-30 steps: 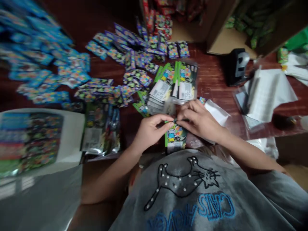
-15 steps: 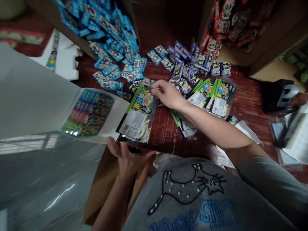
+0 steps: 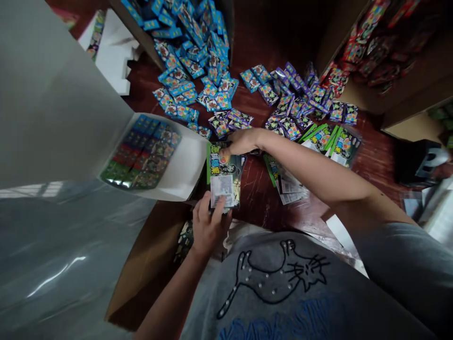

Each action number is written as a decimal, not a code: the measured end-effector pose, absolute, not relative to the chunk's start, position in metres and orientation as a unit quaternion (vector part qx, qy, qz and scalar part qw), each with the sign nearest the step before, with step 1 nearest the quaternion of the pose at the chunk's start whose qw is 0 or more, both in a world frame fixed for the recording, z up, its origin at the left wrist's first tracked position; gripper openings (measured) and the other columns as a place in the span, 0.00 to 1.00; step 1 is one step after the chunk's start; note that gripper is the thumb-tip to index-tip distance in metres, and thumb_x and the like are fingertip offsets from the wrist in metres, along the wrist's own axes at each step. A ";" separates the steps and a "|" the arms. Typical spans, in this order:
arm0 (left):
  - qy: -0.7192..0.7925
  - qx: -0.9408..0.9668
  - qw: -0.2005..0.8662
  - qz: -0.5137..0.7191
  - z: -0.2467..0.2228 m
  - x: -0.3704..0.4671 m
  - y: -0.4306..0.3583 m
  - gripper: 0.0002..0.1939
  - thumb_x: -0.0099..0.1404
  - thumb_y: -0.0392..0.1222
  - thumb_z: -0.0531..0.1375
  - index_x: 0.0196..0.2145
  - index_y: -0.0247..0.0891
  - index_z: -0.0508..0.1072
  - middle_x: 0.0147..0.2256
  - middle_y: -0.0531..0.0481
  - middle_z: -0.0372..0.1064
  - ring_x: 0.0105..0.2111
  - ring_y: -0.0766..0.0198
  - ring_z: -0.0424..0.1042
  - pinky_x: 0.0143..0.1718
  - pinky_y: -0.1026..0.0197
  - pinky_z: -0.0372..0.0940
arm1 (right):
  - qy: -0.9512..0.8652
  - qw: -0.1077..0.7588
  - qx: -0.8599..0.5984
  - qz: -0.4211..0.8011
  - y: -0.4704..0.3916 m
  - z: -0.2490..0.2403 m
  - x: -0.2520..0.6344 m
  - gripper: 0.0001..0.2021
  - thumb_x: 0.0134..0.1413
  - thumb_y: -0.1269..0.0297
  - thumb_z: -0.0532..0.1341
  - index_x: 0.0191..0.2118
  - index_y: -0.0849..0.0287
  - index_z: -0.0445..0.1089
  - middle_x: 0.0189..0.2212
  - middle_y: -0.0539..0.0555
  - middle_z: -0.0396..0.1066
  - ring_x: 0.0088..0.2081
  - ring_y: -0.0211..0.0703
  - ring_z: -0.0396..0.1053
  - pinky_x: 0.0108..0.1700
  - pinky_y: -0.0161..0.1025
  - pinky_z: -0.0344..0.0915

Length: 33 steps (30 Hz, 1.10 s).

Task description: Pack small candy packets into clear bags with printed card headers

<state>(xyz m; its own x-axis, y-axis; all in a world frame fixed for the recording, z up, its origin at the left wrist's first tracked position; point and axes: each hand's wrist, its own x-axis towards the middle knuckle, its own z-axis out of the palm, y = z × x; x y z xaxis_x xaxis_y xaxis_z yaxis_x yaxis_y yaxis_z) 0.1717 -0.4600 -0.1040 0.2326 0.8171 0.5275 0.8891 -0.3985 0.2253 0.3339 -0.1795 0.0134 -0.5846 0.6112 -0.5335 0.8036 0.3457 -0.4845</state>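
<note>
A black and green printed packet (image 3: 223, 177) lies upright in view near the table's front edge, with more like it under it. My left hand (image 3: 211, 222) touches its lower edge, fingertips resting on the white label. My right hand (image 3: 242, 141) is at the packet's top edge, fingers bent and pressed together on it. Left of the packet, rows of small blue, red and green sachets (image 3: 141, 153) sit in clear wrap on a white sheet (image 3: 184, 165). Purple sachets (image 3: 231, 122) lie just beyond my right hand.
Blue sachets (image 3: 184, 89) spill from a box at the back left. Purple sachets (image 3: 295, 97) lie mid-table, red ones (image 3: 364, 52) in a box at right. More printed packets (image 3: 323, 139) lie under and beyond my right forearm. A black tape dispenser (image 3: 417, 163) stands right; an open carton (image 3: 141, 264) is below.
My left hand has moved up and right onto the packet's lower edge. The packet now stands straighter, turned from its slant. The whole view has shifted slightly.
</note>
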 end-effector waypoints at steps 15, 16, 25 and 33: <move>-0.567 -0.807 -0.078 -0.147 -0.066 0.144 -0.455 0.36 0.65 0.38 0.65 0.70 0.45 0.69 0.75 0.32 0.56 0.69 0.27 0.65 0.64 0.29 0.65 | 0.659 -0.027 0.518 -0.544 -0.265 -0.024 0.432 0.31 0.62 0.31 0.66 0.49 0.58 0.75 0.47 0.67 0.81 0.46 0.60 0.83 0.53 0.60 0.82; -0.556 -0.812 -0.086 -0.152 -0.063 0.141 -0.453 0.36 0.65 0.38 0.64 0.70 0.44 0.69 0.75 0.32 0.56 0.68 0.29 0.68 0.63 0.31 0.67 | 0.710 -0.066 0.505 -0.487 -0.271 -0.024 0.436 0.32 0.64 0.33 0.65 0.56 0.59 0.75 0.54 0.69 0.79 0.54 0.62 0.81 0.59 0.62 0.78; -0.596 -0.676 -0.322 -0.290 -0.060 0.159 -0.451 0.37 0.58 0.50 0.71 0.63 0.39 0.71 0.51 0.41 0.81 0.47 0.48 0.83 0.49 0.50 0.79 | 0.887 -0.158 0.258 -0.348 -0.287 -0.016 0.445 0.35 0.76 0.34 0.46 0.57 0.57 0.77 0.56 0.62 0.79 0.60 0.52 0.75 0.69 0.57 0.66; -0.561 -0.600 -0.269 -0.503 -0.108 0.190 -0.458 0.64 0.60 0.60 0.75 0.78 0.42 0.41 0.68 0.28 0.62 0.67 0.43 0.69 0.65 0.41 0.70 | 0.815 -0.231 0.305 -0.435 -0.304 -0.028 0.448 0.40 0.74 0.30 0.39 0.73 0.51 0.63 0.70 0.63 0.64 0.74 0.56 0.60 0.76 0.65 0.56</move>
